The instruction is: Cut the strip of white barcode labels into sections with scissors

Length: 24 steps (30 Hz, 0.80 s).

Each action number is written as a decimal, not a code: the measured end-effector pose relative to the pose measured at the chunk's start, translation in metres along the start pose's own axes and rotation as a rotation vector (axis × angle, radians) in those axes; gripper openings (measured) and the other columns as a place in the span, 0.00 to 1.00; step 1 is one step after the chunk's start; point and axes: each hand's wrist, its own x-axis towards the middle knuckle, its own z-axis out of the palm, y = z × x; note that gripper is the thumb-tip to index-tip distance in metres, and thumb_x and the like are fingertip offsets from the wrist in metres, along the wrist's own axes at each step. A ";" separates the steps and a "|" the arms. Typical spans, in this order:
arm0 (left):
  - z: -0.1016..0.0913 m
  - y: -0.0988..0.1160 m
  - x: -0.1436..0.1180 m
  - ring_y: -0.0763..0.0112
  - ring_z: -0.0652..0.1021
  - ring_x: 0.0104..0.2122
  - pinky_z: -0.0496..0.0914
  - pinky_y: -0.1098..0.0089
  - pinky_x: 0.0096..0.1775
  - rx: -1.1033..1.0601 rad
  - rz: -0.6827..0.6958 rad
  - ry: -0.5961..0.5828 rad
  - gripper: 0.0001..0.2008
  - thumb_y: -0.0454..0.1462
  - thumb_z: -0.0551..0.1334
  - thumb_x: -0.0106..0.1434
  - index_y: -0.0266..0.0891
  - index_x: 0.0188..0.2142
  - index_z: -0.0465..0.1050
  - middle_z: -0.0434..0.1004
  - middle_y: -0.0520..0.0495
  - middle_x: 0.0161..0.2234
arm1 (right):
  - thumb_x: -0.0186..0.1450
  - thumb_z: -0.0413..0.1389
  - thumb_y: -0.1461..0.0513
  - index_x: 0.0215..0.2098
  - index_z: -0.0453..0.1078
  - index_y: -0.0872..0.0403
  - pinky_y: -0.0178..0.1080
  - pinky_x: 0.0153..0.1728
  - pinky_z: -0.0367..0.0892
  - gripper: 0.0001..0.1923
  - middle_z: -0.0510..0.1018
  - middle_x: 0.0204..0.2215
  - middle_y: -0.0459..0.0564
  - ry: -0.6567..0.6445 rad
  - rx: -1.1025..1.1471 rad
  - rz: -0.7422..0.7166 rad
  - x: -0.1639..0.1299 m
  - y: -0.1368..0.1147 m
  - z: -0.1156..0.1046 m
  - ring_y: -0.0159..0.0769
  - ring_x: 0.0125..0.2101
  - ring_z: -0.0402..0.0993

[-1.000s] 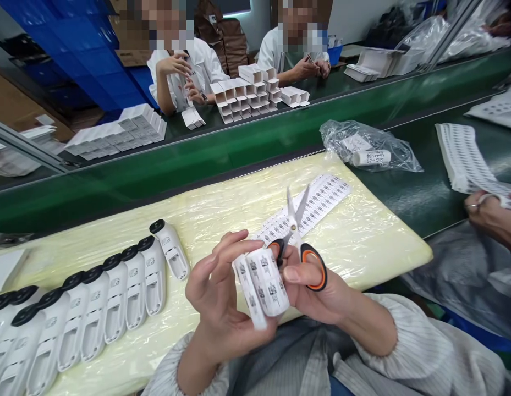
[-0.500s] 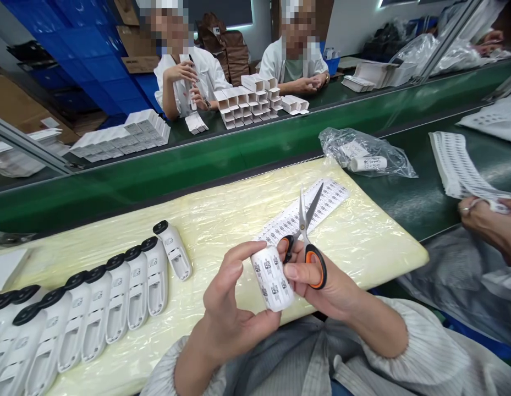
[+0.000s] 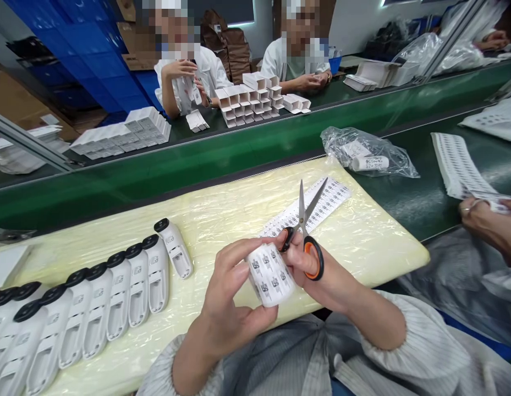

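My left hand [image 3: 232,297] grips a roll of white printed labels [image 3: 270,278] between its thumb below and its fingers above. My right hand [image 3: 317,275] holds orange-and-black scissors [image 3: 301,220] by the handles, blades apart and pointing away from me. Its fingertips also meet the right edge of the roll. Behind the scissors a flat sheet of labels [image 3: 327,201] lies on the plastic-wrapped yellow pad [image 3: 222,209]. Several white handheld devices with black round ends [image 3: 127,289] stand in a row on the left of the pad.
Across the green conveyor edge [image 3: 247,151], two people in white sit behind stacked white boxes [image 3: 249,102]. A clear bag [image 3: 368,154] holding a white roll lies behind the pad. At the right, another person's hand [image 3: 486,220] holds a label strip [image 3: 457,165].
The label roll has turned and unwound a little, looking wider in my hands. The scissors have shifted slightly up and left with my right hand.
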 end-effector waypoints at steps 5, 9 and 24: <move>-0.002 0.010 0.003 0.52 0.77 0.55 0.78 0.47 0.49 -0.160 -0.028 0.016 0.52 0.25 0.69 0.53 0.56 0.70 0.46 0.70 0.39 0.61 | 0.52 0.68 0.38 0.39 0.73 0.52 0.43 0.45 0.70 0.30 0.82 0.39 0.51 -0.229 0.235 0.245 0.001 0.019 0.005 0.44 0.44 0.78; -0.008 0.009 0.002 0.51 0.77 0.54 0.78 0.48 0.48 -0.137 -0.007 0.019 0.54 0.25 0.71 0.52 0.54 0.70 0.47 0.69 0.37 0.62 | 0.52 0.71 0.46 0.39 0.74 0.54 0.44 0.44 0.71 0.26 0.82 0.37 0.53 -0.271 0.215 0.230 -0.002 0.019 0.000 0.45 0.42 0.79; -0.031 -0.007 -0.003 0.52 0.75 0.54 0.76 0.51 0.48 0.048 -0.064 -0.120 0.50 0.24 0.66 0.53 0.48 0.71 0.49 0.70 0.35 0.57 | 0.43 0.73 0.62 0.39 0.72 0.50 0.37 0.32 0.70 0.26 0.74 0.32 0.44 0.016 0.122 0.040 -0.018 -0.039 -0.032 0.37 0.32 0.75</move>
